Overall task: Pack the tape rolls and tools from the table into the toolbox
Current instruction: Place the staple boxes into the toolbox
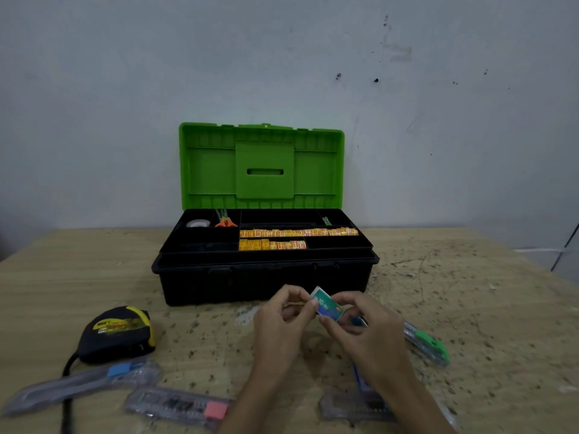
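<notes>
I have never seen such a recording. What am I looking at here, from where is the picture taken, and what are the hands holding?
There is no machine: a person wears one camera on the head, looking forward and down, so you see their own two hands. The left hand and right hand together pinch a small green box in the fingers, just in front of the toolbox. It stands on a wooden table with its green lid open; its tray already holds yellow rolls, a clear tape roll and orange scissors. On the table lie a tape measure and several utility knives, for example one with a blue slider.
</notes>
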